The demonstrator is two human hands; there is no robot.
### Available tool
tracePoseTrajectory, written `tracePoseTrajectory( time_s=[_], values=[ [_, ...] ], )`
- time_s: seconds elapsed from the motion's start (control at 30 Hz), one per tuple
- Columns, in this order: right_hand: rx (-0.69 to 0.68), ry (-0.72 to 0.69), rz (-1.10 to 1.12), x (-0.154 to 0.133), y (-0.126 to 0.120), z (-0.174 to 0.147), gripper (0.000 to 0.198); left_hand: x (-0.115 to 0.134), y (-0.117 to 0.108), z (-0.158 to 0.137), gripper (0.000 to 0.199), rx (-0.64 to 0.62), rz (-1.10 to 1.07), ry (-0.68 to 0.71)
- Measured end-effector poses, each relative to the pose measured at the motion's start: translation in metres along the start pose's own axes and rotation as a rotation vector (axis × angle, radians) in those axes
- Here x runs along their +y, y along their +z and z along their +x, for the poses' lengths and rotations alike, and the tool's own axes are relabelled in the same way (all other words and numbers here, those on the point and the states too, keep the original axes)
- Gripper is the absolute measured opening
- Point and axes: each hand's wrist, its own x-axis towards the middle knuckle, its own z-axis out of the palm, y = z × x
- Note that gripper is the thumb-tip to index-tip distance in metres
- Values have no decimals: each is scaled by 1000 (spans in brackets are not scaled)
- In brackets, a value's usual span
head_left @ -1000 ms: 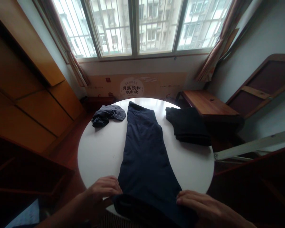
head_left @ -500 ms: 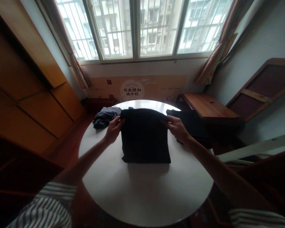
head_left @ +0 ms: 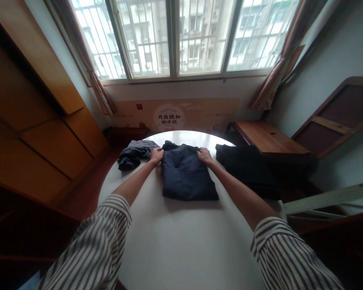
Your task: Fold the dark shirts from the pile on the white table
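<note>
A dark navy folded garment [head_left: 187, 173] lies on the white round table [head_left: 184, 245], its exact kind not clear. My left hand [head_left: 156, 155] is closed on its far left corner. At the far right corner, my right hand [head_left: 205, 155] grips the cloth between thumb and fingers. Left of the garment, close to my left hand, is a crumpled heap of grey and dark clothing [head_left: 136, 153]. A stack of folded black clothing [head_left: 248, 169] sits on the table's right side, beyond my right forearm.
Behind the table, a printed banner [head_left: 199, 114] runs along the wall under a barred window [head_left: 196, 40]. A low wooden table [head_left: 272, 137] stands at the back right, a pale wooden bar [head_left: 329, 197] nearer. Wooden cabinets [head_left: 48, 145] line the left.
The garment was held raised, its front hanging upright. Now it lies flatter on the table, with both my hands farther forward, lower and closer together, still gripping its far corners.
</note>
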Motion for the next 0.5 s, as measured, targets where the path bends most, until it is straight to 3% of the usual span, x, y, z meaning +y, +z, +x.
tracePoseTrajectory(
  time_s=[0.13,0.2,0.3,0.37,0.5],
  values=[
    [29,-111,-122,-16,1,-8,44,13,3,-1,32,20,141,120],
    [-21,-232,-164,-29,7,-11,50,21,11,-6,35,-115,264,351],
    [-155,-346,-220,-39,23,-14,57,22,25,-13,40,-440,556,629],
    [-216,-317,-261,-34,32,-14,64,16,32,-17,44,-527,680,623],
    [-240,-186,-324,-5,30,-10,69,2,35,-16,52,-556,874,584]
  ],
)
